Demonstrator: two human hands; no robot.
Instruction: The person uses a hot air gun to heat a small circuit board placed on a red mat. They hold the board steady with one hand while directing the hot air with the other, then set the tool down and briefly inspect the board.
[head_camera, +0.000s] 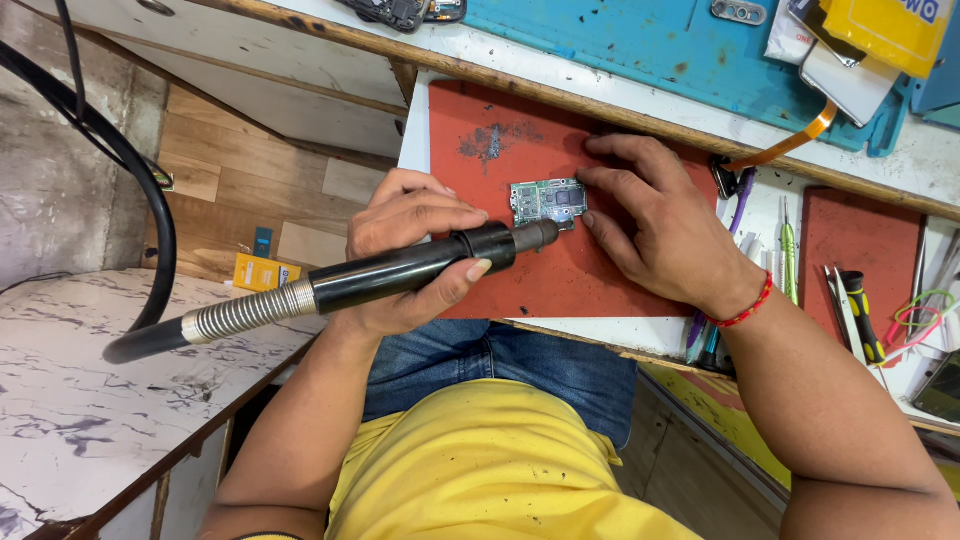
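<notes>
Yellow shirt fabric (490, 470) nearest. Left hand (410, 255) clamps black hot-air wand (400, 272), rigid; grip mid-barrel. Right hand (655, 225), fingers flat, pins small green circuit board (548, 202) on red mat (560, 280): light, fragile, edge-hold advised.

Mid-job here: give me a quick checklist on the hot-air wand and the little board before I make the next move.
1. Left hand grips the black hot-air wand: ok.
2. Nozzle tip at the edge of the green circuit board: ok.
3. Right hand fingertips pin the board flat on the red mat: ok.
4. Fingers clear of the nozzle: not ok, they sit right beside it.
5. Air flowing or heat on: cannot tell.
6. Wand hose free of the bench tools: ok.
</notes>
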